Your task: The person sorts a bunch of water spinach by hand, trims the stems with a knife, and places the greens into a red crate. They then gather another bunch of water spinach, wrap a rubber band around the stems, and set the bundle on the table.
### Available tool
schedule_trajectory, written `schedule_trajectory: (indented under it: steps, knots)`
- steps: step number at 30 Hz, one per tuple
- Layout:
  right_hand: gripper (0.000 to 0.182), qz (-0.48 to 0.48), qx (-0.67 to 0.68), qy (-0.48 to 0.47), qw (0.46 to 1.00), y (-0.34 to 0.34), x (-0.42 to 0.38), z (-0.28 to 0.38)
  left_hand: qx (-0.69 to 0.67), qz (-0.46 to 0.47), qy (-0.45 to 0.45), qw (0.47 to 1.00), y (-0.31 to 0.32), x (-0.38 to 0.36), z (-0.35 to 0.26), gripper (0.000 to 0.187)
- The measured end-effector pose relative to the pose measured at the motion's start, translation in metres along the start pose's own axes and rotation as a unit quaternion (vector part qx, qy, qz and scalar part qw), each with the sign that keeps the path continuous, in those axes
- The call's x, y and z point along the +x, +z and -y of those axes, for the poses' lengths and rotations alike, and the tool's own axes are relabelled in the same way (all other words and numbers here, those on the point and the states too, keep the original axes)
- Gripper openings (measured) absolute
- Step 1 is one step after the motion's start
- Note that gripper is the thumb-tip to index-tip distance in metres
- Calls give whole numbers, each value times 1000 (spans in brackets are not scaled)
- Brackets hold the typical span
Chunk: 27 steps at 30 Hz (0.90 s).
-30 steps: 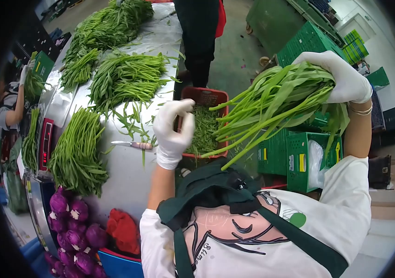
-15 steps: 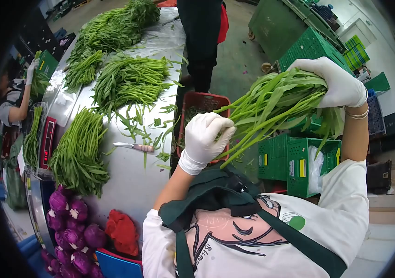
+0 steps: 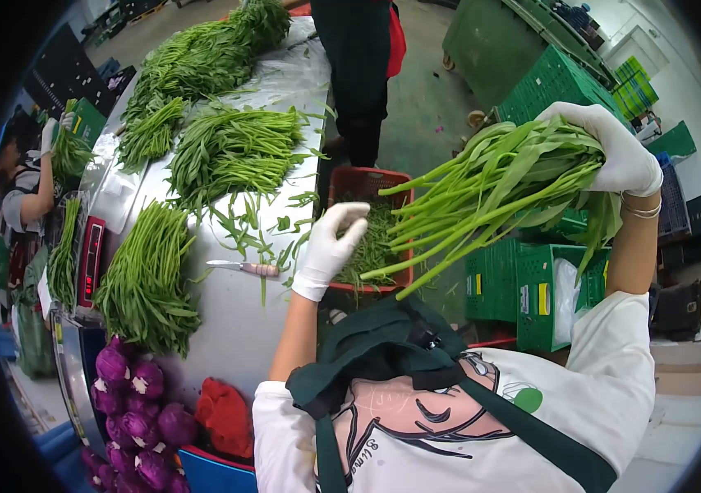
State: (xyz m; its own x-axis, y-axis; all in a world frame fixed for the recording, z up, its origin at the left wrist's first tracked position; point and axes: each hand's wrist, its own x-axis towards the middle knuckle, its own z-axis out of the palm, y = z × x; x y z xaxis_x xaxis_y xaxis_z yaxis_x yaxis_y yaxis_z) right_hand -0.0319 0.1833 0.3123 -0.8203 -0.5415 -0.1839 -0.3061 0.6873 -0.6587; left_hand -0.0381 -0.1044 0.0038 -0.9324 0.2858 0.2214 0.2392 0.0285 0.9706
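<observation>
Bench (image 3: pixel 227 320): several piles of long-stemmed greens (image 3: pixel 231 152) are laid out along it, apparently sorted already; loose leaves are scattered nr the edge, beside a small knife (image 3: pixel 243 267). Red crate (image 3: pixel 367 177) below the bench edge is part-filled w/ green trimmings, so a fair amt of stripping looks done. One bundle of greens (image 3: pixel 490 193) is held up over the crate, stems pointing down-left, gripped tight at the leafy end by the right hand (image 3: pixel 613 148). Left hand (image 3: pixel 330 246) is loosely open, nothing held, just short of the stem ends. This bundle is judged still in work, not yet set on the bench.
</observation>
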Motion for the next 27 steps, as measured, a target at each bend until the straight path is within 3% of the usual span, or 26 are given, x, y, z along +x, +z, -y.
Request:
schedule_trajectory:
  steps: [2, 3, 6, 10, 11, 12, 14, 22, 25, 27]
  knots:
    - [44, 16, 27, -1, 1000, 3, 1, 2, -113, 57, 33, 991, -2, 9, -21, 26]
    - [44, 20, 26, -7, 999, 4, 2, 2, -78, 90, -8, 993, -4, 7, -50, 27]
    - [45, 17, 24, -17, 999, 6, 4, 3, -99, 109, 60, 987, 7, 6, -73, 30]
    - [50, 0, 38, 6, 999, 11, 9, 0, -54, -120, 163, 978, 35, 2, -84, 42]
    - [50, 1, 42, 11, 999, 11, 9, 0, 55, -178, 294, 938, 33, 5, -83, 51]
    - [50, 2, 36, 7, 999, 11, 10, -1, 78, -209, 330, 917, 36, 0, -91, 44]
    - [49, 1, 26, 3, 1000, 11, 11, -4, 186, -158, 371, 896, 34, -1, -91, 35]
    - [44, 24, -69, -64, 995, 14, 20, -5, 253, -199, 371, 871, 48, 11, -81, 30]
    - [44, 17, -128, -55, 990, 11, 19, -3, 225, -167, 316, 906, 54, 10, -75, 22]
    - [44, -13, -56, -44, 997, 5, 15, -11, 259, -146, 285, 911, 56, 9, -65, 14]
